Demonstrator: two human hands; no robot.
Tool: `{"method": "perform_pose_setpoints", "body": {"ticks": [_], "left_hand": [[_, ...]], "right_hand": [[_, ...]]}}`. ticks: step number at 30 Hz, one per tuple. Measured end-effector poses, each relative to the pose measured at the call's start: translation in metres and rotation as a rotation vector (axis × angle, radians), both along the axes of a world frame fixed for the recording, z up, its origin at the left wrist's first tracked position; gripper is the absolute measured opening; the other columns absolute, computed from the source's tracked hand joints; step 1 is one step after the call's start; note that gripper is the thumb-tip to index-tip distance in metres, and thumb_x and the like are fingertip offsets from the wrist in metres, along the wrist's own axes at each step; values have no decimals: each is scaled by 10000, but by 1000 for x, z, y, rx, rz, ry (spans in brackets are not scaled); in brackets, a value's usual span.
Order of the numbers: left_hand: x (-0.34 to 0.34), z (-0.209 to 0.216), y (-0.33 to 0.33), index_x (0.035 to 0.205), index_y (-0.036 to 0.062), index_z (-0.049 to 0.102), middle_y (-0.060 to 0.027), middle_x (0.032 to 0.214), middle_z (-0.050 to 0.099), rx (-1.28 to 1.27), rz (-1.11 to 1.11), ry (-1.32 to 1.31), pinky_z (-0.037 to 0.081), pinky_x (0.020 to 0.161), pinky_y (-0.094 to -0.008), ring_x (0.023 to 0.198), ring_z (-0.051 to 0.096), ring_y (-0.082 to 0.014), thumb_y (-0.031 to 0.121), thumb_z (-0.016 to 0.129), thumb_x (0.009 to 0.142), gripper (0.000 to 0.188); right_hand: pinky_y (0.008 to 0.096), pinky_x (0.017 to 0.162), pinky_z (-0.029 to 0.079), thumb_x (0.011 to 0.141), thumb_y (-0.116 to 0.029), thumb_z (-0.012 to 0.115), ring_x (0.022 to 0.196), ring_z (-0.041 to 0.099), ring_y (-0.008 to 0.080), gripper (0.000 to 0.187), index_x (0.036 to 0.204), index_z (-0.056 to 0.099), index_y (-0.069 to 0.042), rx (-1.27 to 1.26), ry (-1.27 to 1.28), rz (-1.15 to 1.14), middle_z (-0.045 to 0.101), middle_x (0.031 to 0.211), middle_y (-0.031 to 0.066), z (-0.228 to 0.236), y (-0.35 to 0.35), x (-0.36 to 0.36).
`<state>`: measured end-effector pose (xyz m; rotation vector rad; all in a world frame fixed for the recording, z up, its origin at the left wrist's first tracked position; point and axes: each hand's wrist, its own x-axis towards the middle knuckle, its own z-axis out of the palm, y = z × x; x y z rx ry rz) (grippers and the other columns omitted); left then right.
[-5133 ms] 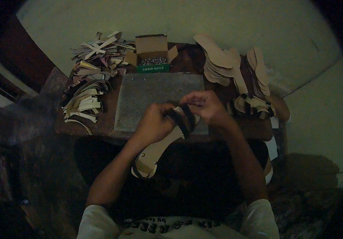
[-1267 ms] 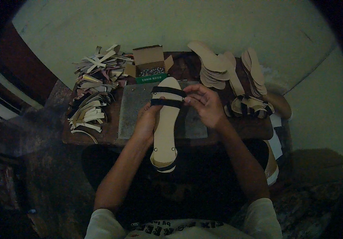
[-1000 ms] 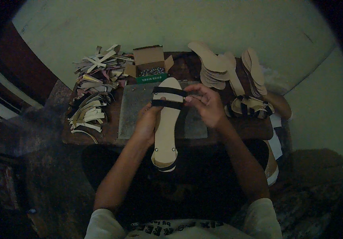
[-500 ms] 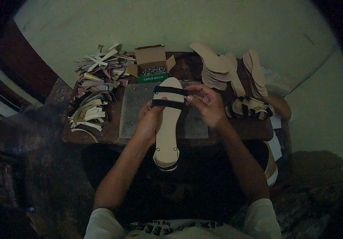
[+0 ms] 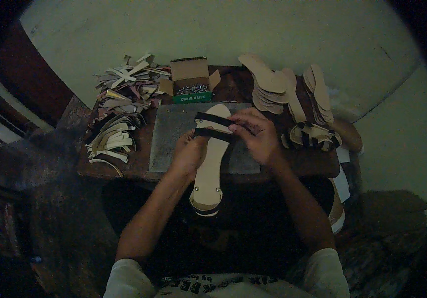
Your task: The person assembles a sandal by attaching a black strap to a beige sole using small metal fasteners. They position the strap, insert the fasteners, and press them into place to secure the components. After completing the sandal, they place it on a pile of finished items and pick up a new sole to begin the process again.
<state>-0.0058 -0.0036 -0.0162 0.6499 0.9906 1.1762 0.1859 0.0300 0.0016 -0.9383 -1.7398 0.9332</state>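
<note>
A sandal (image 5: 207, 164) with a cream footbed is held between my hands, toe pointing away and its heel end hanging past the table's front edge. Two black straps cross its front: an upper strap (image 5: 214, 119) and a lower strap (image 5: 213, 133). Two shiny studs sit near the heel, where a band curves round the back. My left hand (image 5: 188, 154) grips the left edge by the lower strap, its fingers partly hidden underneath. With thumb and fingers, my right hand (image 5: 255, 134) pinches the right edge at the strap ends; anything small in that pinch is hidden.
A grey slab (image 5: 166, 141) lies on the dark wooden table (image 5: 298, 166). Behind it stands an open carton of nails (image 5: 192, 92). Strap strips (image 5: 111, 136) are piled left. Stacked sole-shaped pieces (image 5: 268, 84) and a bundle of strapped pieces (image 5: 314, 135) lie right.
The sandal's toe end has shifted slightly nearer and to the right. My right hand has moved a little nearer with it, its fingers now curled more closely at the strap ends.
</note>
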Motion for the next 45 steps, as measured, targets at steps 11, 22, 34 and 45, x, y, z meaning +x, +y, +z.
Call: {"method": "perform_pose_setpoints", "body": {"ticks": [11, 22, 34, 45], "left_hand": [[-8, 28, -8, 1076, -14, 600, -106, 855, 678, -198, -442, 91, 570, 555, -300, 674, 677, -185, 61, 561, 844, 246], [-9, 39, -13, 1102, -12, 568, -99, 859, 668, -239, -479, 138, 564, 531, -285, 639, 672, -166, 73, 554, 846, 271], [-3, 32, -15, 1046, 42, 634, -76, 847, 684, -94, -446, 209, 537, 547, -280, 647, 666, -149, 119, 574, 893, 182], [-3, 38, -11, 1044, 30, 633, -82, 843, 690, -71, -375, 331, 538, 554, -286, 646, 668, -152, 135, 620, 866, 207]], "right_hand": [[339, 1057, 367, 703, -158, 823, 1246, 475, 196, 810, 1390, 419, -10, -380, -59, 594, 508, 1348, 100, 25, 7, 32], [348, 1076, 347, 533, -196, 909, 1268, 449, 210, 917, 1336, 497, -29, -420, -95, 661, 529, 1324, 89, 34, 5, 33], [346, 972, 443, 745, -163, 786, 1216, 489, 194, 582, 1281, 574, -89, -348, -64, 607, 560, 1283, 61, 28, 5, 29], [297, 895, 474, 870, -189, 694, 1040, 574, 131, 458, 1292, 570, -63, -425, 134, 520, 629, 1169, 32, 19, 6, 23]]}}
